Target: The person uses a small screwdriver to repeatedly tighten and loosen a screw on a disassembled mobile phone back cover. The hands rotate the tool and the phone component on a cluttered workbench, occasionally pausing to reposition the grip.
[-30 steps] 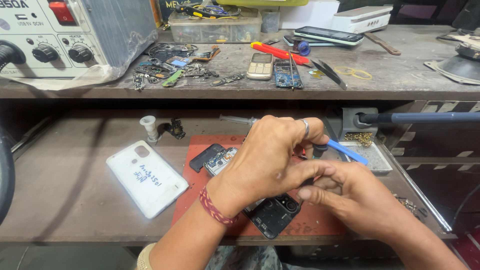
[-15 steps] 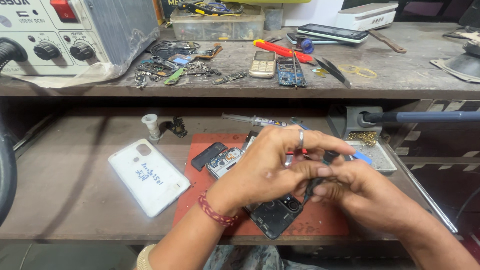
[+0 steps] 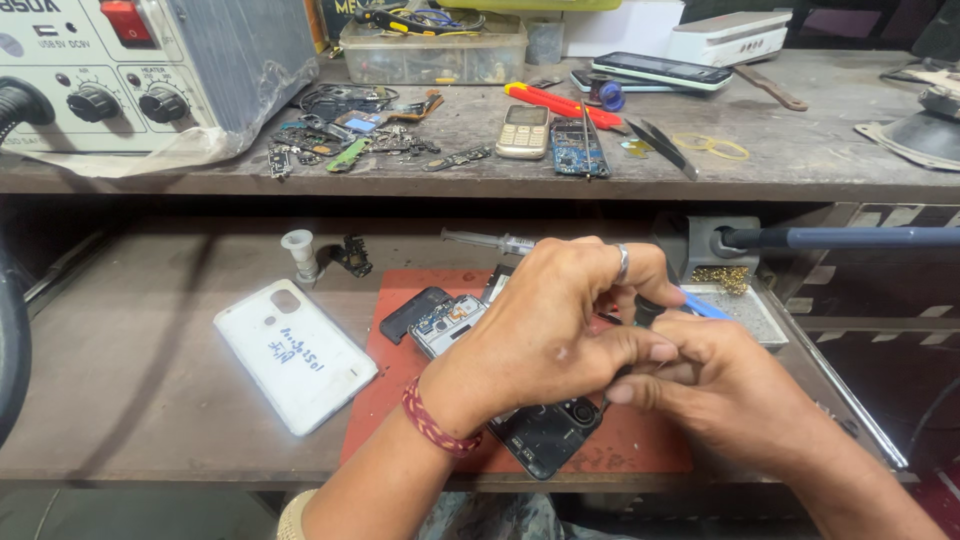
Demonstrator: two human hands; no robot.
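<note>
I see the counter [image 3: 150, 400] carrying a red mat [image 3: 640, 450] toward its front edge, with a white phone back cover [image 3: 295, 355] lying left of the mat. My left hand [image 3: 545, 330] and right hand [image 3: 725, 385] meet over the mat's middle, both clenched on a small dark tool [image 3: 647, 310]. Beneath them, a dark opened phone [image 3: 545, 435] rests near the mat's front edge.

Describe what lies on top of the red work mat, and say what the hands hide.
On the red mat lie an opened phone and a black phone part. The left hand and right hand cover whatever they grip.
</note>
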